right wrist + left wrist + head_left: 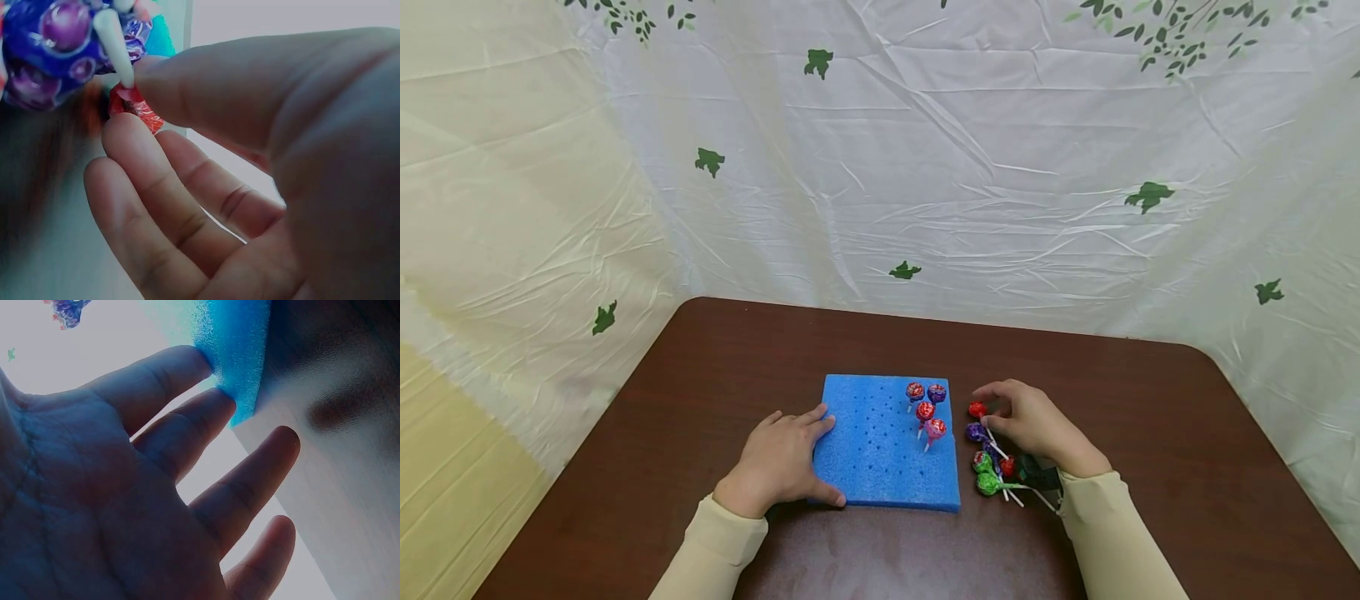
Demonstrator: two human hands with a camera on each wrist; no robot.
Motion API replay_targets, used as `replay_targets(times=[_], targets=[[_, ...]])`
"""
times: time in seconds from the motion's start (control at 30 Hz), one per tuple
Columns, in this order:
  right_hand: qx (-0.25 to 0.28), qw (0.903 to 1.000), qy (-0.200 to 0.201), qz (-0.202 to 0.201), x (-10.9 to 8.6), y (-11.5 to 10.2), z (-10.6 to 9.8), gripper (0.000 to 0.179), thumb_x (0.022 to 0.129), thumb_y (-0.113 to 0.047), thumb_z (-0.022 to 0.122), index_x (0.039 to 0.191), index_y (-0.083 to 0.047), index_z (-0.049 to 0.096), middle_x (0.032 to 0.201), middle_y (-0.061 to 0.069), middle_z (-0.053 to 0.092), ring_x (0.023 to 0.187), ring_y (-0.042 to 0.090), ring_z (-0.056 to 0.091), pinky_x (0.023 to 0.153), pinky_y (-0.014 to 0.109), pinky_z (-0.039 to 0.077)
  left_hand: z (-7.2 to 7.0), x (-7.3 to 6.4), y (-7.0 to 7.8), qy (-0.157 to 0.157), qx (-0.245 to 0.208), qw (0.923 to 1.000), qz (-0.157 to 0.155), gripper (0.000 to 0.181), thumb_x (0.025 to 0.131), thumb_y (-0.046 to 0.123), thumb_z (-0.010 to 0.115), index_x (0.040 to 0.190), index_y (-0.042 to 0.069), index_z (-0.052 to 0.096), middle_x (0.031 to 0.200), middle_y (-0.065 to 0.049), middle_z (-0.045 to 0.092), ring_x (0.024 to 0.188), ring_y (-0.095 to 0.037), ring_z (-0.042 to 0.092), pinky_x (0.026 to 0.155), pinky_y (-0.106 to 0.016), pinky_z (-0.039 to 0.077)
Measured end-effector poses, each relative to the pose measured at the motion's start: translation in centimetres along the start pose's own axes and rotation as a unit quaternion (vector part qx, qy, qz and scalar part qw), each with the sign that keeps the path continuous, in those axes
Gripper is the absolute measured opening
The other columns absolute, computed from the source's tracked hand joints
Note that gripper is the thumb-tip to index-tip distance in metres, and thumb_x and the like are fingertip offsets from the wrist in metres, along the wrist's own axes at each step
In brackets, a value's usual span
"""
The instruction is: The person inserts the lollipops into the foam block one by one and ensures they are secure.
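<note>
A blue foam board (880, 467) with rows of small holes lies on the table. Four-sided and flat, it has several lollipops (926, 411) standing in its right part, in red, purple and pink wrappers. My left hand (782, 462) rests at the board's left edge, fingers spread and straight; in the left wrist view two fingertips (219, 403) meet the foam's side. To the right of the board, my right hand (1037, 421) pinches a red lollipop (134, 106) by its wrapper, between thumb and fingers, with its white stick showing. Purple lollipops (975, 432) lie just below that hand.
Green lollipops (988, 483) and another red lollipop (1007, 466) lie in the same loose pile, sticks crossing. A dark object (1037, 473) sits under the right wrist. Beyond the brown table (760, 350) hangs a white cloth (925, 208) with green leaf prints.
</note>
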State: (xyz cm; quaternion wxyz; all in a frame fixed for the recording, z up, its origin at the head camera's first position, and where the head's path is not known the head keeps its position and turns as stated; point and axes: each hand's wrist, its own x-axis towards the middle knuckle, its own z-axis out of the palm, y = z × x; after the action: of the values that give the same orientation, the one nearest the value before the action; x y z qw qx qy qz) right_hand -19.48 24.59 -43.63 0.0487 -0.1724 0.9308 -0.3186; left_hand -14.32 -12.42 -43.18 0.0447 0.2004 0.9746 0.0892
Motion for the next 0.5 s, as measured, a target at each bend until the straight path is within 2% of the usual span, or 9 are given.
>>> replay_targets(times=[0.33,0.5], targets=[[0.000,1.0000,-0.007,0.003,0.14,0.19,-0.08,0.035,0.088,0.000,0.071,0.122,-0.003,0.066,0.099,0.008,0.067,0.073,0.013,0.062,0.059,0.032,0.051,-0.05,-0.09,0.10,0.001,-0.002,1.0000,-0.002,0.109,0.055,0.072,0.084,0.143,0.013,0.057,0.152,-0.006,0.046,0.130,-0.032,0.051,0.111,-0.058,0.029],[-0.017,0.9997,-0.016,0.003,0.11,0.25,-0.07,0.036,0.086,0.002,0.071,0.121,-0.003,0.066,0.095,0.005,0.068,0.074,0.013,0.062,0.060,0.032,0.051,-0.13,-0.13,0.14,0.001,-0.001,1.0000,-0.001,0.109,0.055,0.072,0.084,0.143,0.013,0.057,0.152,-0.006,0.046,0.130,-0.033,0.051,0.110,-0.058,0.030]])
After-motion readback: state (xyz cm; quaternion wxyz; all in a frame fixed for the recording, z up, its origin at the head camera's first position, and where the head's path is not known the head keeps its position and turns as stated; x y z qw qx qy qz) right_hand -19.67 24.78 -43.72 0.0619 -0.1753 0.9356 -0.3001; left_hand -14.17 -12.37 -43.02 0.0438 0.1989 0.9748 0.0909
